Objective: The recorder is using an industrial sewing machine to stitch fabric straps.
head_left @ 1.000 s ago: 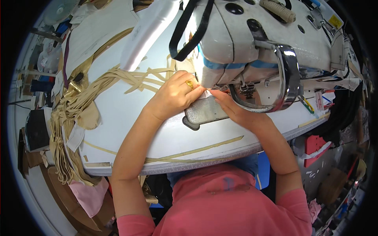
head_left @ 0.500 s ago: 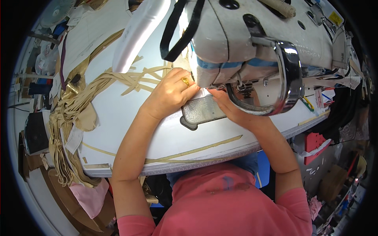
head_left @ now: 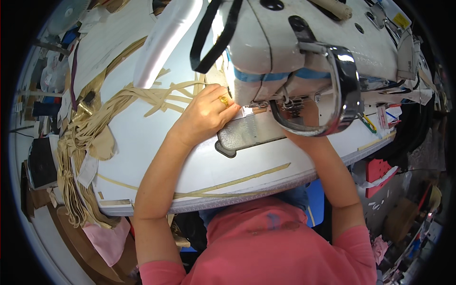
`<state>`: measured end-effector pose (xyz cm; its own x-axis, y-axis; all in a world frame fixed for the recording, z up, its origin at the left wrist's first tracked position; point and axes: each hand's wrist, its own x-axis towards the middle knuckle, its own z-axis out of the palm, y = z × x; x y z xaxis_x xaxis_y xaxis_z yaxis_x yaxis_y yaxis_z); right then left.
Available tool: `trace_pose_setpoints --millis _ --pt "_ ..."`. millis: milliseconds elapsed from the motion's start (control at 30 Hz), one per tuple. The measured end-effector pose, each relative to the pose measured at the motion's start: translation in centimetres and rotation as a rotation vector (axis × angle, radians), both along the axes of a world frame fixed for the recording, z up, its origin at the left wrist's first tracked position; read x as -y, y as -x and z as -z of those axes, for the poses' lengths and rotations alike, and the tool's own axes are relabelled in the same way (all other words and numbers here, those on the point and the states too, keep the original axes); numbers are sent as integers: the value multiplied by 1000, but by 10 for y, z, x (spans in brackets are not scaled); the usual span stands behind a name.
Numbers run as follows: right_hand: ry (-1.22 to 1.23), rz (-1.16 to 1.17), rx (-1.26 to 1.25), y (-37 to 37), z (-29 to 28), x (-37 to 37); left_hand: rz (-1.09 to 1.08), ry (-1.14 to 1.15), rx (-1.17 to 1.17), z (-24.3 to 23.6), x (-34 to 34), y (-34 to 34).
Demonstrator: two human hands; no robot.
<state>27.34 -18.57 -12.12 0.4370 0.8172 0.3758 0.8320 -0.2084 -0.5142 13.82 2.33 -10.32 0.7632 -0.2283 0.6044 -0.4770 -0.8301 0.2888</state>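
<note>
Fingers of the left hand [head_left: 207, 114] sit close together by the front of the sewing machine [head_left: 256, 45], next to its metal plate [head_left: 251, 130]. I can't tell if they pinch anything. The right hand [head_left: 304, 139] is mostly hidden behind a shiny metal loop [head_left: 349, 78], so I can't tell its grip. Long beige strips [head_left: 137, 96] lie on the white table [head_left: 228, 164], left of the left hand. Best keep them untangled, and fingertips clear of the sewing spot.
</note>
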Motion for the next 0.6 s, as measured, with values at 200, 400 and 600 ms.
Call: trace_pose_setpoints --millis 200,400,600 --pt "-325 -18 -234 -4 0 -8 -126 -148 -36 -11 9 1" --pt "-441 26 -56 -7 1 -15 -135 -43 -79 -5 10 0" --pt "-444 60 -41 -4 -3 -12 -169 -74 -70 -1 11 0"
